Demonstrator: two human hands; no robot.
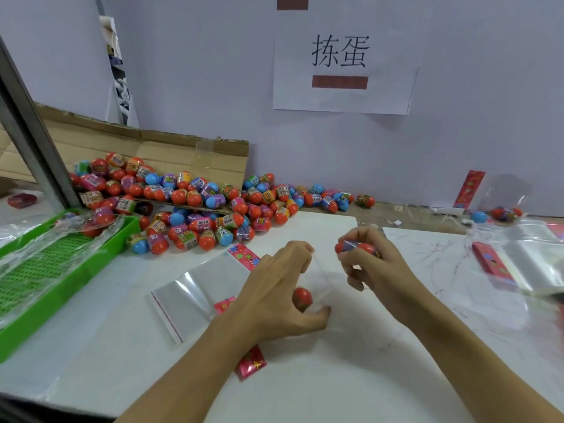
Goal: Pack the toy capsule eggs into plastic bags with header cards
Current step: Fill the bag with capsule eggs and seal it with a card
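Near the middle of the frame the left hand pinches the rim of a clear plastic bag; one red capsule egg already sits inside. Just right of it, the right hand curls around a red egg with a purple printed band, held at the bag's mouth. A heap of red and blue eggs spills from flattened cardboard at centre left.

Single head-worn view, forward and down, close over table
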